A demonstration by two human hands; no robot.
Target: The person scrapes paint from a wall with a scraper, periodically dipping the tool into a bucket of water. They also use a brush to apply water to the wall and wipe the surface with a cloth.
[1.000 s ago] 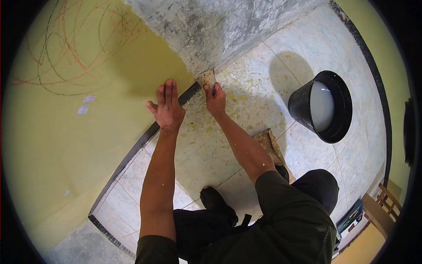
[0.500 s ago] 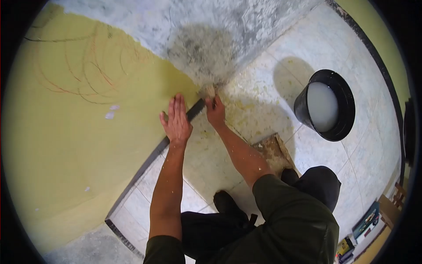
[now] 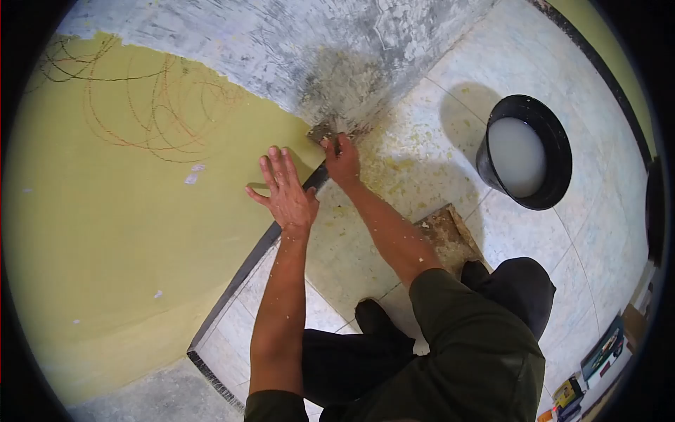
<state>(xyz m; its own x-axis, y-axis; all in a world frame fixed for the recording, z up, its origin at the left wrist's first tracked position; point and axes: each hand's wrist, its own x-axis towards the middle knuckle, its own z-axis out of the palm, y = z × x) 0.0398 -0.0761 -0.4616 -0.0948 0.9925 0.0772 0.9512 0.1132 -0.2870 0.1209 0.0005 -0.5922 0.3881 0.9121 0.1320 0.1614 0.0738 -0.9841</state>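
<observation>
My left hand [image 3: 287, 197] lies with its fingers spread against the yellow wall [image 3: 162, 232], just above the dark baseboard [image 3: 246, 269]. To its right, my right hand [image 3: 342, 162] has its fingers closed on a small scraper [image 3: 325, 132], mostly hidden by the fingers. The scraper touches the lower wall where the yellow paint meets the grey, stripped area [image 3: 281, 53]. A darker patch of that grey area lies just above the tool. Yellow flakes are scattered over the floor tiles beside my right hand.
A black bucket [image 3: 565, 158] of cloudy liquid stands on the tiled floor [image 3: 562, 239] at the right. A worn brown board [image 3: 448, 235] lies beside my right forearm, near my feet. Several boxes and items [image 3: 603, 346] are at the lower right.
The view has shifted slightly. My left hand's fingers have spread wider. The tool in my right hand has turned, and its dark, flat part now shows against the wall.
</observation>
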